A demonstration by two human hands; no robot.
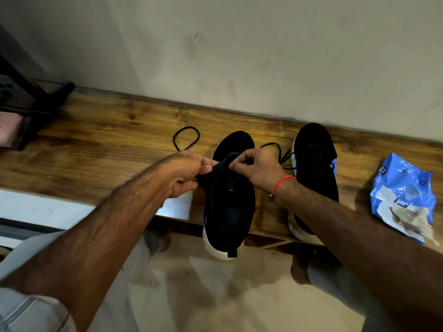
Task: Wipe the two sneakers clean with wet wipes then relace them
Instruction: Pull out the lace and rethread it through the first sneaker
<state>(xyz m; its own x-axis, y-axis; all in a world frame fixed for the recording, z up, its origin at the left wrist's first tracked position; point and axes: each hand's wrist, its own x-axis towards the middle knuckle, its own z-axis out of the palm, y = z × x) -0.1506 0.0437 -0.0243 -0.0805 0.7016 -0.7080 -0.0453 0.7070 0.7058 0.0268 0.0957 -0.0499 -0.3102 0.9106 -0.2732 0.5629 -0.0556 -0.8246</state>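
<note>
Two black sneakers with white soles stand on a wooden shelf (107,144). The left sneaker (230,207) has its heel hanging over the front edge. My left hand (184,173) pinches the black upper at the sneaker's left lace edge. My right hand (256,168) pinches the same part from the right, fingers curled. The right sneaker (316,149) stands beside it, partly behind my right forearm, with a black lace threaded loosely. A loose black lace (185,137) lies in a loop on the shelf, left of the shoes.
A blue wet-wipe pack (405,190) lies at the right end of the shelf, with a used crumpled wipe (412,219) on it. A dark rack (26,109) stands at the far left. The wall runs right behind the shelf. My bare feet are on the tiled floor below.
</note>
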